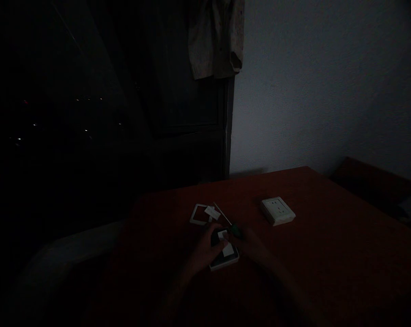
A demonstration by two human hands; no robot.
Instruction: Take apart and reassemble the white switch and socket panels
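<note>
Box point(225, 264) at lower centre of the frame: bezel point(193, 215) off (upper left of it, not fitted), insert point(228, 250) inside, its fixing too dark to judge. Left grip point(205, 249) holds the box; right grip point(249, 240) holds a screwdriver point(236, 230).

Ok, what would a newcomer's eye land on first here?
Probably the white wall socket, right of the view's centre on the red-brown table, pale in the dim room. Next, the left hand and right hand at a white-rimmed box nearer the camera, with a green-handled screwdriver by the right hand and a white frame beyond the left.
</note>
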